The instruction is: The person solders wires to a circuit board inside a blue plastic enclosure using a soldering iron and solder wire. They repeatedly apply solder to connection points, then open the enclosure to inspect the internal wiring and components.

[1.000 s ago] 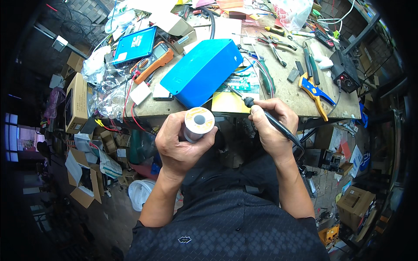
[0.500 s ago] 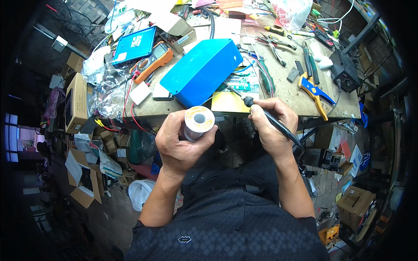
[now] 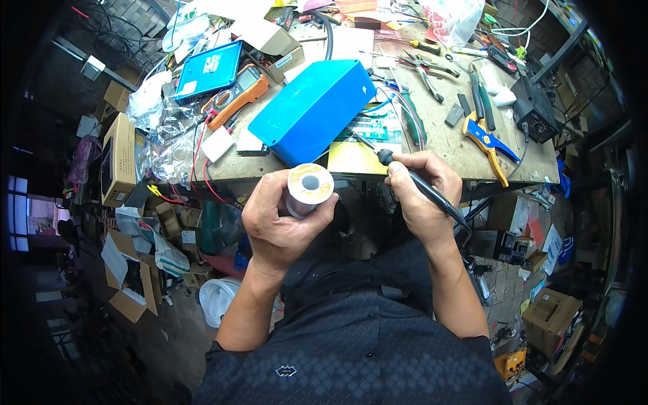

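My left hand (image 3: 278,219) is closed round a spool of solder wire (image 3: 311,183), its white-and-orange end face turned up. In my right hand (image 3: 425,192) I grip a soldering iron (image 3: 422,183) by its black handle, thumb on top. The iron's metal tip points up and left, over a yellow sheet (image 3: 356,159) at the table's front edge. Just beyond lies a green circuit board (image 3: 385,128), partly hidden by a big blue plastic box (image 3: 314,111). Wires run from the board area past a green-handled screwdriver (image 3: 412,121).
Left of the blue box lie an orange multimeter (image 3: 236,98), a blue lid (image 3: 209,69) and clear plastic bags (image 3: 169,148). To the right are a blue-and-yellow wire stripper (image 3: 489,145), pliers (image 3: 425,74) and a black control unit (image 3: 534,111). Cardboard boxes (image 3: 131,287) litter the floor.
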A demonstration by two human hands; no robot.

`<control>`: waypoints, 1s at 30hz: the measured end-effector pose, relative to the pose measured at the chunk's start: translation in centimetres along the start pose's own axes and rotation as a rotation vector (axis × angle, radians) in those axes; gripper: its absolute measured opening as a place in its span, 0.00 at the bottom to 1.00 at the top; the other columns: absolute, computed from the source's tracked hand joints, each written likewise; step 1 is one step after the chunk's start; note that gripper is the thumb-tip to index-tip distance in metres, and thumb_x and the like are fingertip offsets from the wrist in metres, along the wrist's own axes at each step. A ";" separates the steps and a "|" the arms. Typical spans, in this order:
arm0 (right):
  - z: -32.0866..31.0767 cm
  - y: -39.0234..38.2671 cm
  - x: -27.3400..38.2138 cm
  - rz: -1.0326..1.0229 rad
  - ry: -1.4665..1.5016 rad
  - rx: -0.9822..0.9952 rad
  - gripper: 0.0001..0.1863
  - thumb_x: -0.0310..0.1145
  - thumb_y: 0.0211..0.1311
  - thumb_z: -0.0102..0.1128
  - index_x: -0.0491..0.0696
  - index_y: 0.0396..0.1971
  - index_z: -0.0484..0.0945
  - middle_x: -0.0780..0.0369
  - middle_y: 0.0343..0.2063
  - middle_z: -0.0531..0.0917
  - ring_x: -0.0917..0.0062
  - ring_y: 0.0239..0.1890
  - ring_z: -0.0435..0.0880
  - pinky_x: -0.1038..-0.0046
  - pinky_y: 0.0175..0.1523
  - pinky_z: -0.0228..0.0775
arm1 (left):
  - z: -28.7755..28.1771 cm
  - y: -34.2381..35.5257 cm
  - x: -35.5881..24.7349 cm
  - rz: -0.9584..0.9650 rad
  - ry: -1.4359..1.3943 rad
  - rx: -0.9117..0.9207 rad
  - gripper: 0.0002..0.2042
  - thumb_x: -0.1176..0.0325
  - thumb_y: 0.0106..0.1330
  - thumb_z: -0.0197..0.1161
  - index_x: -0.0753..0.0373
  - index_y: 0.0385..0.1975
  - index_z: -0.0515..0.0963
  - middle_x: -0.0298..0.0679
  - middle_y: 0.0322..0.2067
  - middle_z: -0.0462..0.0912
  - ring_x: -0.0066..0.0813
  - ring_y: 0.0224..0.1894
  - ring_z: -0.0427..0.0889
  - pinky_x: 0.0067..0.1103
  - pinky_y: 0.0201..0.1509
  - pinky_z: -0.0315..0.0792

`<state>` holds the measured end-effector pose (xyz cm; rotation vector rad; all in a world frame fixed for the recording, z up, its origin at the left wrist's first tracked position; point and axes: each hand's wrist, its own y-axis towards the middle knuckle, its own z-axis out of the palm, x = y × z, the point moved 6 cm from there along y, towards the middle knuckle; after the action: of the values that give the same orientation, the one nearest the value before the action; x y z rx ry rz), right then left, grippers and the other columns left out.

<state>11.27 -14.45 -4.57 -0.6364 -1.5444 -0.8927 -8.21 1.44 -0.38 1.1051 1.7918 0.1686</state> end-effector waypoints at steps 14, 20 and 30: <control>0.1 0.1 -0.1 -0.013 0.002 -0.008 0.09 0.28 0.71 0.77 0.38 0.43 0.91 0.62 0.37 0.92 0.88 0.35 0.86 0.81 0.41 0.79 | 0.1 0.0 0.3 -0.027 -0.020 0.003 0.22 0.70 0.58 0.90 0.65 0.48 0.85 0.35 0.38 0.92 0.19 0.38 0.92 0.19 0.42 0.84; 0.0 0.0 -0.2 -0.004 -0.015 -0.007 0.09 0.28 0.70 0.77 0.38 0.43 0.91 0.63 0.35 0.92 0.88 0.33 0.85 0.81 0.40 0.78 | -0.1 -0.1 0.5 -0.033 -0.039 -0.010 0.22 0.70 0.57 0.90 0.65 0.48 0.86 0.35 0.38 0.92 0.21 0.37 0.92 0.20 0.41 0.84; -0.1 0.0 -0.7 -0.002 -0.036 -0.021 0.09 0.29 0.71 0.78 0.39 0.44 0.91 0.66 0.31 0.90 0.90 0.31 0.82 0.82 0.37 0.74 | -5.1 -3.5 2.8 -0.073 0.059 -0.173 0.23 0.64 0.58 0.89 0.68 0.48 0.87 0.42 0.41 0.90 0.33 0.41 0.90 0.27 0.50 0.83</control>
<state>11.44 -14.52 -5.29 -0.6690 -1.5697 -0.9042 -14.65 3.27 -1.65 0.9195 1.8299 0.3097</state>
